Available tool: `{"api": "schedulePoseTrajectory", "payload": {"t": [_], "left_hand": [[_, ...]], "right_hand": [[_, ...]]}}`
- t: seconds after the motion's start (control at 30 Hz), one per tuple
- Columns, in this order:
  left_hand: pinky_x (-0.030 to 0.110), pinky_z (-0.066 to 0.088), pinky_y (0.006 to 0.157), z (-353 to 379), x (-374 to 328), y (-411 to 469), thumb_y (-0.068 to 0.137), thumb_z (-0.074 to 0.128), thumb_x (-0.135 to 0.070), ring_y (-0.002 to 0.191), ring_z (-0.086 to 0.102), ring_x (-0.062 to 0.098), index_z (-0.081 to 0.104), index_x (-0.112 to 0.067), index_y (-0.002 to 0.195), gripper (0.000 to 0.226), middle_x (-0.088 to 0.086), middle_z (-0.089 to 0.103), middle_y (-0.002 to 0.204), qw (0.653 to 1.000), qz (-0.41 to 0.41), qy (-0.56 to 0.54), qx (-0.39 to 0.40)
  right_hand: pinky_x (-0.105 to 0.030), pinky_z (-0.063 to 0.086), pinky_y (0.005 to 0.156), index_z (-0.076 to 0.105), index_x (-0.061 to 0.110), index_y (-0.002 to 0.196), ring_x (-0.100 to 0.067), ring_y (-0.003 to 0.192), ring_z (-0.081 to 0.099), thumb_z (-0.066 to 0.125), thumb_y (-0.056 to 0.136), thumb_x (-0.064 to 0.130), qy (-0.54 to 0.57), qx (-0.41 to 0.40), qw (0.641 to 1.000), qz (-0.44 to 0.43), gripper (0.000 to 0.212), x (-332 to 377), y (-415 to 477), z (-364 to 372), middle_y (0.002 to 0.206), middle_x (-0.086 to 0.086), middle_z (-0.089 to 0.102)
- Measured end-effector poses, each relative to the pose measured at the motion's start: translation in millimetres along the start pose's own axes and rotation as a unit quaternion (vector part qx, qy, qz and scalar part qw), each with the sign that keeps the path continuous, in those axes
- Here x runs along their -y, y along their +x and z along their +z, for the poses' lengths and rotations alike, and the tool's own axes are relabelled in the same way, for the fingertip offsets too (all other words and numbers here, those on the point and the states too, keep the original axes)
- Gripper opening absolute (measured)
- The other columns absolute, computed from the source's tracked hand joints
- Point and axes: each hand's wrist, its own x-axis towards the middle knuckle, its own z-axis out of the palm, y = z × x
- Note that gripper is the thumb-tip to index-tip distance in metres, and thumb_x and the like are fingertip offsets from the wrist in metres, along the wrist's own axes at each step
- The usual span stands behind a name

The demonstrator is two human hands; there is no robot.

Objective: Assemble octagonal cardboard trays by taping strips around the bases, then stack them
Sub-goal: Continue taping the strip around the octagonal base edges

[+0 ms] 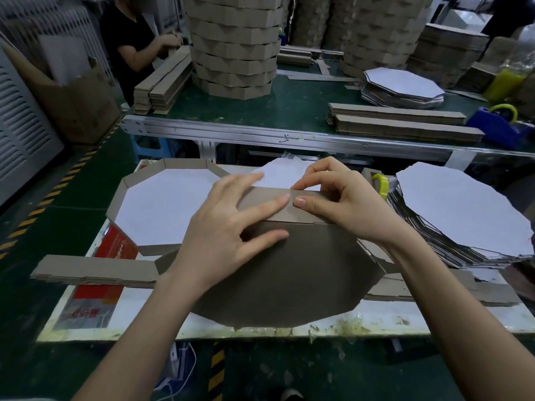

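Head view: our left grip [228, 227] lies flat, fingers spread, pressing the strip [260, 195] against the far edge of the upturned base [289, 273] mid-surface. Our right grip [344, 204] pinches the strip's top, probably lining up the seam for tape.

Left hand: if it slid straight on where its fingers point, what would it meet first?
Probably the thumb of the right hand: the left hand points along the cardboard strip, its index fingertip almost touching it.
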Motion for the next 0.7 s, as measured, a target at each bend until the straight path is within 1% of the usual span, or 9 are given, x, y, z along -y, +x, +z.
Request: {"api": "schedulePoseTrajectory", "payload": {"t": [0.03,0.1,0.2,0.27,0.33,0.37,0.43,0.53,0.7], "left_hand": [[0.043,0.049,0.091,0.1,-1.5,-0.4,0.088,0.046,-0.063,0.129,0.039,0.026,0.051,-0.045,0.134,0.05,0.0,0.046,0.143,1.0,-0.007,-0.01,0.009],[0.041,0.05,0.085,1.0,-3.6,-2.1,0.084,0.047,-0.065,0.122,0.044,0.023,0.046,-0.046,0.135,0.054,-0.001,0.05,0.139,0.999,-0.021,-0.023,0.004],[0.035,0.047,0.091,2.8,-2.8,-3.6,0.08,0.051,-0.067,0.121,0.045,0.016,0.039,-0.047,0.136,0.06,-0.002,0.05,0.135,0.997,-0.042,-0.068,-0.015],[0.031,0.047,0.093,3.8,-0.8,-3.3,0.077,0.054,-0.067,0.12,0.042,0.003,0.039,-0.047,0.137,0.066,-0.005,0.048,0.134,0.992,-0.058,-0.107,-0.02],[0.031,0.05,0.091,4.5,0.7,-2.6,0.075,0.056,-0.068,0.114,0.037,-0.008,0.038,-0.048,0.138,0.069,-0.007,0.046,0.131,0.99,-0.063,-0.122,-0.019],[0.033,0.052,0.088,4.9,1.0,-2.7,0.075,0.056,-0.069,0.111,0.037,-0.009,0.038,-0.048,0.138,0.069,-0.008,0.046,0.13,0.99,-0.061,-0.122,-0.02],[0.036,0.053,0.084,5.2,1.1,-3.7,0.075,0.056,-0.069,0.109,0.037,-0.01,0.038,-0.048,0.138,0.069,-0.009,0.046,0.128,0.99,-0.06,-0.121,-0.028],[0.033,0.054,0.082,4.9,0.7,-6.0,0.074,0.056,-0.071,0.11,0.034,-0.012,0.038,-0.048,0.138,0.07,-0.009,0.043,0.129,0.991,-0.062,-0.112,-0.043],[0.041,0.057,0.076,2.4,1.5,-8.9,0.075,0.056,-0.071,0.107,0.045,0.005,0.048,-0.039,0.137,0.07,-0.005,0.045,0.131,0.992,-0.07,-0.098,-0.047]], "right_hand": [[-0.009,0.034,0.061,0.072,0.019,0.098,0.002,0.06,0.043,0.075,0.084,0.021,-0.002,0.002,1.0,0.0,0.015,-0.1,-0.9,-0.7,0.103,0.004,0.052],[-0.009,0.034,0.061,0.073,0.02,0.099,0.002,0.061,0.043,0.075,0.083,0.026,-0.004,0.006,1.0,0.002,0.016,0.2,-2.8,-3.0,0.105,0.004,0.054],[-0.009,0.034,0.061,0.073,0.023,0.098,0.001,0.061,0.042,0.074,0.082,0.03,-0.004,0.007,1.0,0.004,0.018,1.5,-4.8,-5.8,0.106,0.004,0.055],[-0.009,0.034,0.061,0.073,0.021,0.099,0.0,0.06,0.042,0.075,0.083,0.028,-0.003,0.005,1.0,0.007,0.018,2.3,-6.0,-5.9,0.106,0.003,0.055],[-0.009,0.034,0.06,0.074,0.018,0.1,0.0,0.06,0.042,0.076,0.083,0.025,-0.007,0.003,1.0,0.009,0.018,2.6,-6.8,-5.0,0.106,0.003,0.055],[-0.009,0.035,0.06,0.075,0.017,0.1,0.001,0.059,0.042,0.076,0.084,0.024,-0.008,0.002,1.0,0.009,0.018,2.8,-7.1,-4.3,0.106,0.003,0.055],[-0.009,0.035,0.06,0.074,0.018,0.098,0.001,0.059,0.042,0.076,0.084,0.023,-0.005,-0.001,1.0,0.01,0.016,3.7,-7.0,-3.2,0.105,0.004,0.054],[-0.009,0.034,0.059,0.074,0.022,0.095,0.0,0.058,0.043,0.077,0.083,0.024,0.011,-0.007,1.0,0.015,0.013,4.2,-6.9,-3.4,0.102,0.008,0.054],[-0.007,0.033,0.056,0.076,0.025,0.089,-0.001,0.053,0.041,0.077,0.083,0.021,0.046,-0.025,0.998,0.031,0.007,2.2,-8.9,-7.1,0.097,0.013,0.055]]}}
